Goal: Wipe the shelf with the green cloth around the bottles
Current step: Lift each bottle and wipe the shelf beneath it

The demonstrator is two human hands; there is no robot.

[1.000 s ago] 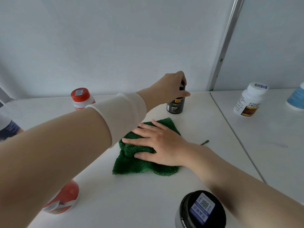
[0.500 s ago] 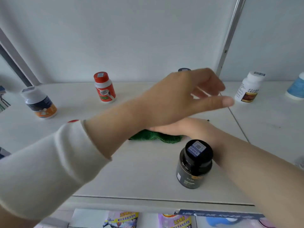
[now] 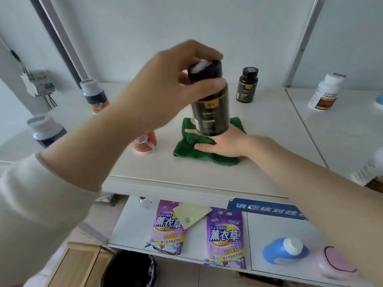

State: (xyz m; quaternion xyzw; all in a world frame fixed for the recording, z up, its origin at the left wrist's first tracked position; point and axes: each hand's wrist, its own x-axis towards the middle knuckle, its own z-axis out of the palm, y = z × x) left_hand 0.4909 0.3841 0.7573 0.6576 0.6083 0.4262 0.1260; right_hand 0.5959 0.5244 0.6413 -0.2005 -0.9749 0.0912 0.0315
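- Above the shelf's [image 3: 207, 179] middle, fingers of the left hand [image 3: 165, 90] clench the cap and neck of a dark, glossy, round bottle [image 3: 209, 100], lifted clear.
- Beneath it, the right hand [image 3: 226, 143] lies flat, fingers spread, pressing a fluffy green cloth [image 3: 192, 150], crumpled on the smooth white board, near its front edge.
- Toward the back edge stands a second dark bottle [image 3: 247, 84]; an orange-labelled tub [image 3: 145, 141] sits just left of the cloth.

Green cloth [image 3: 192, 150], black bottle [image 3: 209, 102] (gold label), white shelf [image 3: 269, 129], purple lavender bags [image 3: 224, 241].
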